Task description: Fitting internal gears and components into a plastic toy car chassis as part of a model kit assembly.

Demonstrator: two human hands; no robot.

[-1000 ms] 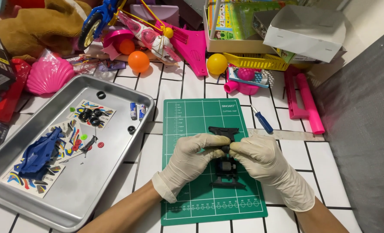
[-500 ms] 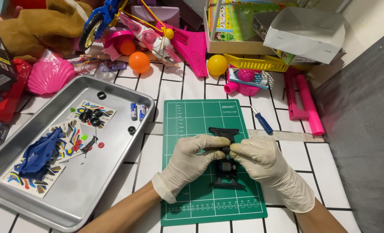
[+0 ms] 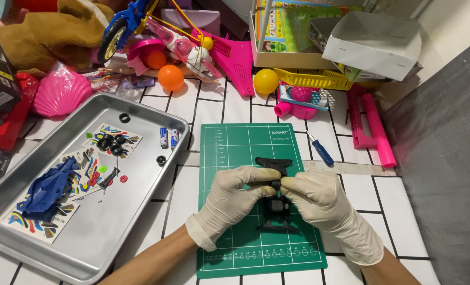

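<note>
**Two gloved hands hold a small black toy car frame over a green cutting mat**

The green cutting mat [image 3: 235, 158] lies on a white tiled table and serves as the landmark here. To the left of the mat sits a metal tray [image 3: 140, 221]. In the tray lie a blue toy car body [image 3: 47, 187] on a sheet of colourful stickers, a cluster of small black wheels [image 3: 111, 143], and two small batteries [image 3: 168, 138] near the tray edge closest to the mat.

Over the middle of the mat, the left hand [image 3: 232, 200], in a cream glove, has its fingers curled and pinched on the black car frame [image 3: 275, 203]. The frame rests along the mat's centre, partly hidden by both hands. The right hand [image 3: 324, 203], also gloved, meets the left one, its fingertips pressed together on the same frame.

Just right of the mat lies a blue-handled screwdriver [image 3: 319, 150]. Farther right lie pink plastic bars [image 3: 372, 126]. Behind the mat, an orange ball [image 3: 170, 77], a yellow ball [image 3: 265, 81] and other toys crowd the table.
</note>
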